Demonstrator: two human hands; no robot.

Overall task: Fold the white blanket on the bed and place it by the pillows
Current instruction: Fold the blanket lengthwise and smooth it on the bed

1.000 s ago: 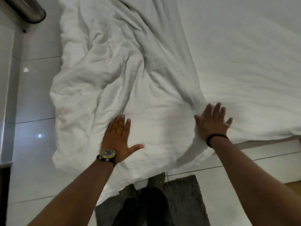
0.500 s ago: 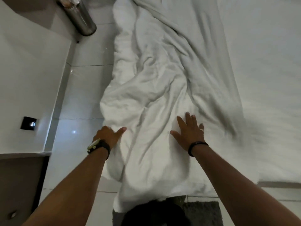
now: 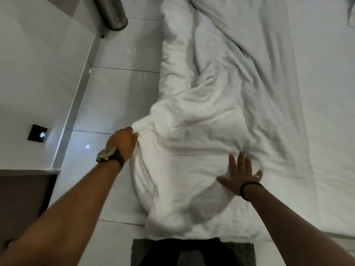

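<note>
The white blanket (image 3: 201, 120) lies crumpled in a long strip along the left side of the bed (image 3: 322, 93), part of it hanging over the edge toward the floor. My left hand (image 3: 123, 141), with a watch on the wrist, grips the blanket's left edge in curled fingers. My right hand (image 3: 240, 175) presses flat on the blanket near the bed's foot, fingers straight and spread, a black band on the wrist. No pillows are in view.
White tiled floor (image 3: 115, 93) runs along the bed's left side. A metal bin (image 3: 111, 14) stands at the top left by the wall. A white cabinet or wall panel with a dark switch (image 3: 37, 133) is at left. A dark mat (image 3: 138, 252) lies underfoot.
My view has shifted left along the bed. My left hand has gone from lying flat on the blanket to gripping its left edge. My right hand has moved left and still presses flat.
</note>
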